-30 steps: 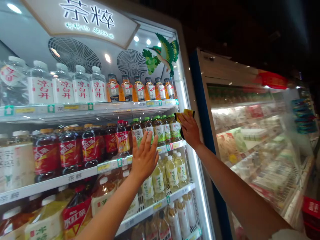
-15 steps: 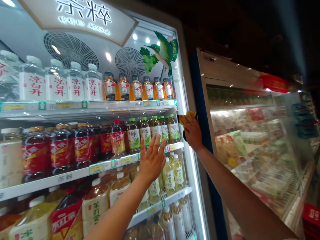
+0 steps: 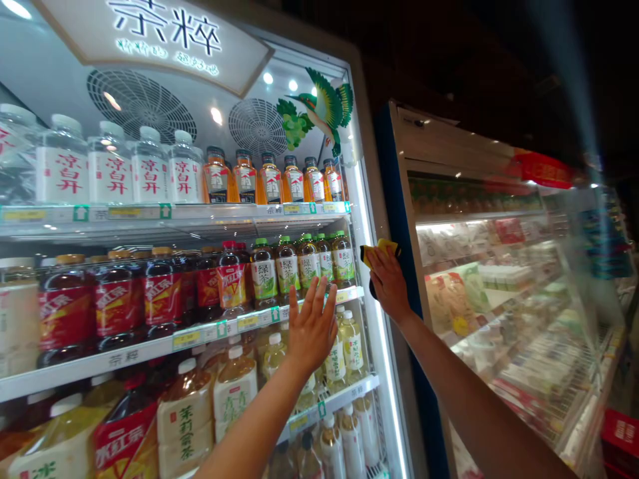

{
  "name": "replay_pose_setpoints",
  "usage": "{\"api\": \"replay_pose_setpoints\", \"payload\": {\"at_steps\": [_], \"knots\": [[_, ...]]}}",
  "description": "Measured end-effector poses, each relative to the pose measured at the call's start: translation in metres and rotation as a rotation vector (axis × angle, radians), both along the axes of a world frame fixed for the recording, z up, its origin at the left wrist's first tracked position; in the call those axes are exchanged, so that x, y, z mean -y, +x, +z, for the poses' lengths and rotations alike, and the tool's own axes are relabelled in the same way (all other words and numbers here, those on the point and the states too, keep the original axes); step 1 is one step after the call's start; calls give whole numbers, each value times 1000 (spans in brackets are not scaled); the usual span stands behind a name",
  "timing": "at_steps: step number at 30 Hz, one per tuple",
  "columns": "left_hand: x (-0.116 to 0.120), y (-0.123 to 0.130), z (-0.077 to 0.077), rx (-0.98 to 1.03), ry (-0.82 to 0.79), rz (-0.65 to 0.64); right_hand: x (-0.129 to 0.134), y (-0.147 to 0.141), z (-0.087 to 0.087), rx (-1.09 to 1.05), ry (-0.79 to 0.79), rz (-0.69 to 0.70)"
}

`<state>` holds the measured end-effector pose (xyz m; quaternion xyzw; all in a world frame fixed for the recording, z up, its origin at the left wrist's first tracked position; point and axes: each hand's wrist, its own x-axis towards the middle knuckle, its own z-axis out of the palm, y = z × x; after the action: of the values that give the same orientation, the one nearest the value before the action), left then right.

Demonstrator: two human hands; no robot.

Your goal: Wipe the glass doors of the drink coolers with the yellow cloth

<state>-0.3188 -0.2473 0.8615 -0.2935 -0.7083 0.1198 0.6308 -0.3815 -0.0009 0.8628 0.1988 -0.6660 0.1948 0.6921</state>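
Observation:
A lit drinks fridge with a glass door [image 3: 372,86] stands before me, tilted in the view. My left hand [image 3: 312,329] is open, its fingers spread against the glass in front of the green tea bottles [image 3: 288,269]. At the door's right edge my right hand [image 3: 392,283] presses a yellow cloth [image 3: 377,255] with dark edging onto the frame. Its fingers lie over the cloth and hide most of it. Behind the glass, the shelf [image 3: 190,338] at mid height also carries red-labelled bottles [image 3: 162,293].
Just right of the fridge is a dark blue side panel [image 3: 399,223], then an open chilled display case [image 3: 499,326] with packaged food. Clear water bottles [image 3: 107,166] stand on the top shelf. A red box [image 3: 619,436] sits at the lower right.
My right hand has slid slightly down and right along the door's edge with the cloth. My left hand has shifted a little to the right on the glass. The view has moved slightly.

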Motion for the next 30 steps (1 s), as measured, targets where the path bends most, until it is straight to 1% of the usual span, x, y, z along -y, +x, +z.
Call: {"api": "replay_pose_setpoints", "payload": {"at_steps": [2, 4, 6, 7, 9, 11, 12, 13, 15, 17, 18, 19, 20, 22, 24, 25, 26, 27, 28, 30], "knots": [[-2, 0, -5, 12, 24, -11, 6, 4, -18, 17, 76, -11], [0, -1, -10, 21, 30, -27, 2, 7, -40, 47, 201, -19], [4, -1, -14, 25, 26, -44, -9, 7, -55, 49, 201, -39], [7, -1, -16, 26, 25, -51, -13, 6, -57, 46, 164, -47], [9, -1, -17, 36, 31, -58, -11, 4, -53, 40, 47, -56], [9, 1, -18, 54, 48, -53, 5, 4, -49, 44, -52, -55], [9, 2, -19, 62, 58, -49, 16, 6, -50, 51, -73, -50], [8, 3, -21, 69, 71, -44, 28, 9, -55, 60, -73, -45], [9, 6, -27, 72, 102, -39, 44, 15, -73, 74, -9, -28], [13, 9, -34, 64, 122, -42, 48, 20, -91, 74, 67, -17], [17, 11, -37, 59, 126, -46, 46, 21, -96, 62, 74, -16], [21, 12, -39, 56, 127, -48, 44, 21, -95, 42, 53, -17], [24, 13, -40, 56, 126, -50, 42, 19, -90, 18, 7, -20], [28, 16, -39, 68, 134, -48, 44, 15, -67, -37, -121, -25], [28, 17, -36, 83, 163, -36, 58, 13, -42, -63, -212, -19], [27, 18, -34, 89, 183, -28, 67, 15, -34, -59, -230, -12], [26, 19, -33, 91, 203, -19, 76, 17, -31, -46, -227, -2], [26, 20, -32, 93, 223, -11, 84, 21, -32, -25, -201, 12], [25, 21, -33, 95, 241, -5, 89, 25, -38, 1, -153, 32], [29, 24, -35, 101, 265, 5, 90, 32, -55, 46, -8, 80]]}}
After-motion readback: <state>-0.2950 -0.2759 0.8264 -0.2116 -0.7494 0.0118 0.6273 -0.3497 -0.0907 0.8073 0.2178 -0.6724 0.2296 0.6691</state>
